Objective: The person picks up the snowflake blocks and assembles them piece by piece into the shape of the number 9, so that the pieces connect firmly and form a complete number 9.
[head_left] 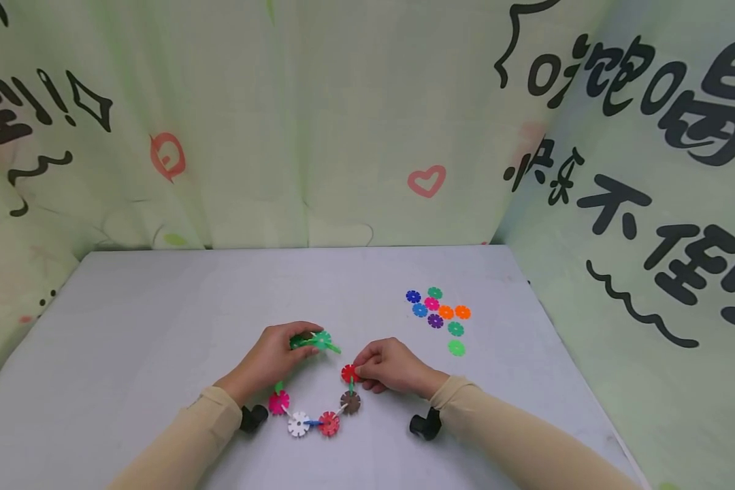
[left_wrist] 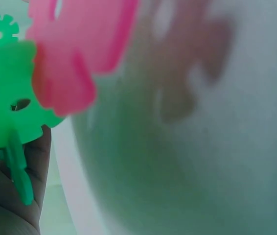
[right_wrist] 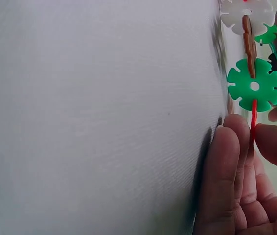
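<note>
A chain of notched plastic discs curves between the hands in the head view, with a pink disc (head_left: 278, 403), a white disc (head_left: 299, 425), a light red disc (head_left: 329, 424) and a brown disc (head_left: 350, 402). The left hand (head_left: 277, 357) grips green discs (head_left: 321, 340) at the chain's left end. At the other end, the right hand (head_left: 395, 367) pinches a red disc (head_left: 349, 373) between thumb and fingers. The right wrist view shows that red disc (right_wrist: 253, 122) edge-on, joined to a green disc (right_wrist: 254, 85). A blurred pink disc (left_wrist: 65, 58) fills the left wrist view's top.
Loose discs lie in a group right of centre on the white table (head_left: 177, 299), among them an orange disc (head_left: 462, 312), a purple disc (head_left: 435, 321) and a light green disc (head_left: 456, 348). Behind the table hangs a printed curtain (head_left: 343, 136).
</note>
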Tool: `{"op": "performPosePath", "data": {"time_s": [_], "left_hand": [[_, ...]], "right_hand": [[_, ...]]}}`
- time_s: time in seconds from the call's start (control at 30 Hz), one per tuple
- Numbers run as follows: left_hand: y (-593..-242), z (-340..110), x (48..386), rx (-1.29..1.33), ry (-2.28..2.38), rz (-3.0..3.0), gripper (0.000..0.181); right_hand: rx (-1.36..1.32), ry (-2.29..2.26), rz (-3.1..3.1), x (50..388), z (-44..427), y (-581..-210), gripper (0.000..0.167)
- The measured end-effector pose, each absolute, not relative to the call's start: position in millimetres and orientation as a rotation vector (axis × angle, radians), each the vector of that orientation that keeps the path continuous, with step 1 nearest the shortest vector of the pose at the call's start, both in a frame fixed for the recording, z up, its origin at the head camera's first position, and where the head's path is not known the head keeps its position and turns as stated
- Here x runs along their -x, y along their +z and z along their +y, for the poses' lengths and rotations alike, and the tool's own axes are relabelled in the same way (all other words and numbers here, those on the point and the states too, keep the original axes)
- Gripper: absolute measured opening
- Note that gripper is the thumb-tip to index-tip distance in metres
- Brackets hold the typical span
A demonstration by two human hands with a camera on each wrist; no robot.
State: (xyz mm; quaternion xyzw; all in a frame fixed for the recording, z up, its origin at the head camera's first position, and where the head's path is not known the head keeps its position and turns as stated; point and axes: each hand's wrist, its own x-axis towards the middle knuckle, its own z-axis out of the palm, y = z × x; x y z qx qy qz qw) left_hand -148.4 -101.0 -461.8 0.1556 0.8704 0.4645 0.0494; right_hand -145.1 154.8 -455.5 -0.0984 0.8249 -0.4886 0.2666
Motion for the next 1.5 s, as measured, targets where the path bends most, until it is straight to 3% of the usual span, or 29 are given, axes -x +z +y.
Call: {"op": "performPosePath", "data": {"time_s": [1.5], "left_hand": [[-467.3,-99.4,150.9,-0.559,1.448,2.583,0.031]], "right_hand": [[0.193,-1.649,2.122,139.7,146.0,-459.6,0.015]]}}
